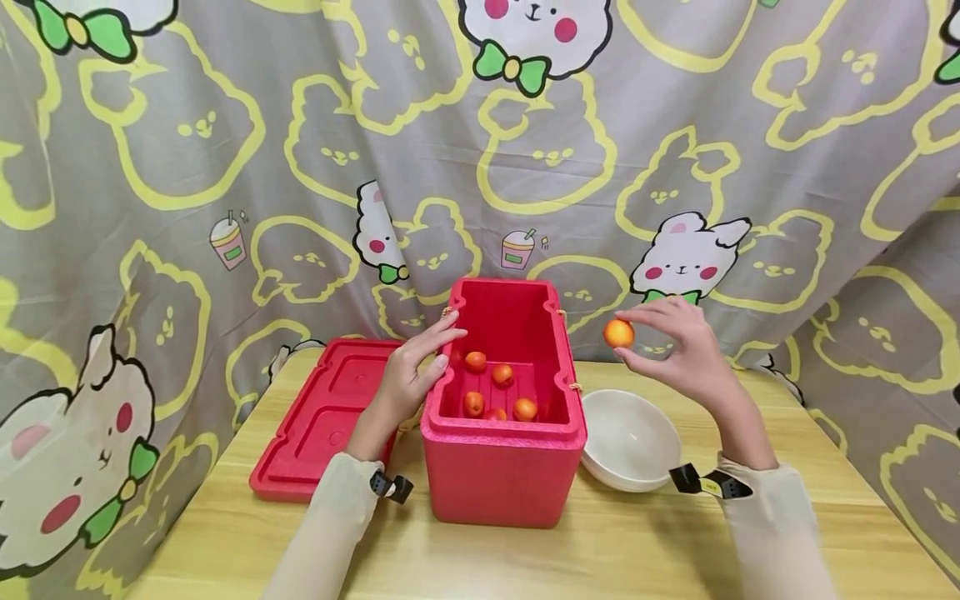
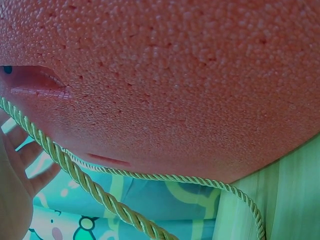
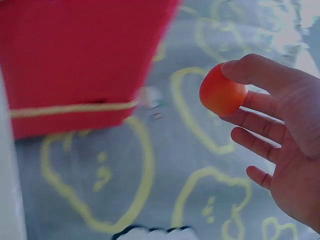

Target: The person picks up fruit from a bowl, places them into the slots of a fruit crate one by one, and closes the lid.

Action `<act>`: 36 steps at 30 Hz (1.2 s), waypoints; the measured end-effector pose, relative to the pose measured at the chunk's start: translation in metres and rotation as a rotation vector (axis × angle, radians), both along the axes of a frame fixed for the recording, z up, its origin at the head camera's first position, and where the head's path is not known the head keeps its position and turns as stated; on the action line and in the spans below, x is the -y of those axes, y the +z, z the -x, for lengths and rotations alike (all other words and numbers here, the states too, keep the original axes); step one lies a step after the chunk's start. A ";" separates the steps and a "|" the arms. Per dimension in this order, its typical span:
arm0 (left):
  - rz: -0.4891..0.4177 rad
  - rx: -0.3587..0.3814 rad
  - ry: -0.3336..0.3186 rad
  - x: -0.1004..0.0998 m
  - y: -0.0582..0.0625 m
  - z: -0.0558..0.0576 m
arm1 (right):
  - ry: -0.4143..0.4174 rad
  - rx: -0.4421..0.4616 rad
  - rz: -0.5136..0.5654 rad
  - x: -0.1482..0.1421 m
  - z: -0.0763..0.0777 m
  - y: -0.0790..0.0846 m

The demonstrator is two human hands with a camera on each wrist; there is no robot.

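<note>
My right hand [image 1: 678, 346] pinches a small round orange-red fruit [image 1: 618, 333] between thumb and fingertips, above the table's right side. In the right wrist view, the thumb presses the smooth fruit [image 3: 220, 92] while the lower fingers are spread. A red foam box [image 1: 504, 475] stands lidless at the centre, several similar fruits [image 1: 526, 409] lying on its floor. My left hand [image 1: 411, 371] rests on the box's left rim, its fingers extended over the edge. Seen from the left wrist, that hand [image 2: 17, 185] is partly cut off beside the box's pitted side [image 2: 175, 90].
A white bowl [image 1: 632, 440] stands right of the box, under the right hand. The red lid [image 1: 330, 417] lies flat to the left. Yellow twisted rope [image 2: 95, 185] hangs along the box's side. Behind the wooden table [image 1: 637, 550] hangs a patterned curtain [image 1: 420, 150].
</note>
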State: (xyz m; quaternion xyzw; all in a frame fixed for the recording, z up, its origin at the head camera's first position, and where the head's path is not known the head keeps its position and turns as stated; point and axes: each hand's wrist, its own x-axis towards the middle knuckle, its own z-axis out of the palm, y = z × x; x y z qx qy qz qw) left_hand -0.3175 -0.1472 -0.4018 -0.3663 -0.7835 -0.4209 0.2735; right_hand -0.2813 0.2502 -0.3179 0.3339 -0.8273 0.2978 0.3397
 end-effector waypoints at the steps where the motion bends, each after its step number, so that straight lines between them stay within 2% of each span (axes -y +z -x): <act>1: 0.000 -0.003 -0.001 0.000 0.000 0.000 | 0.001 -0.016 0.025 0.002 -0.003 0.005; 7: 0.000 0.008 -0.002 0.000 -0.001 0.000 | 0.058 -0.099 0.155 0.013 -0.017 0.025; 11: 0.002 0.008 0.001 0.000 -0.001 -0.001 | 0.122 -0.124 0.231 0.022 -0.024 0.032; 14: 0.007 0.007 0.006 0.000 -0.001 -0.001 | 0.163 -0.132 0.250 0.030 -0.026 0.035; 17: 0.011 0.009 0.010 0.000 -0.001 -0.001 | 0.193 -0.134 0.227 0.038 -0.025 0.036; 23: 0.012 0.011 0.015 0.001 -0.001 -0.001 | 0.214 -0.118 0.110 0.057 -0.023 0.033; 36: 0.012 0.008 0.014 0.000 0.000 -0.003 | 0.228 0.010 -0.095 0.094 -0.011 0.024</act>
